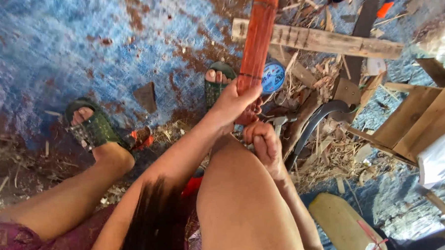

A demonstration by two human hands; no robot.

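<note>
My left hand (230,105) has its fingers curled tight round a smooth red-brown bamboo pole (257,40) standing upright past my knee. My right hand (262,141), just below it, is a closed fist; what it grips is hidden. Below: blue, rust-stained floor (62,40), wood scraps, a rough plank (316,39).

Makeshift woodworking spot: wood shavings (330,153), scrap planks (324,41).

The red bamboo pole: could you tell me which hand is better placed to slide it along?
Probably the left hand: it grips the red bamboo pole, while the right hand is fisted below its end.
</note>
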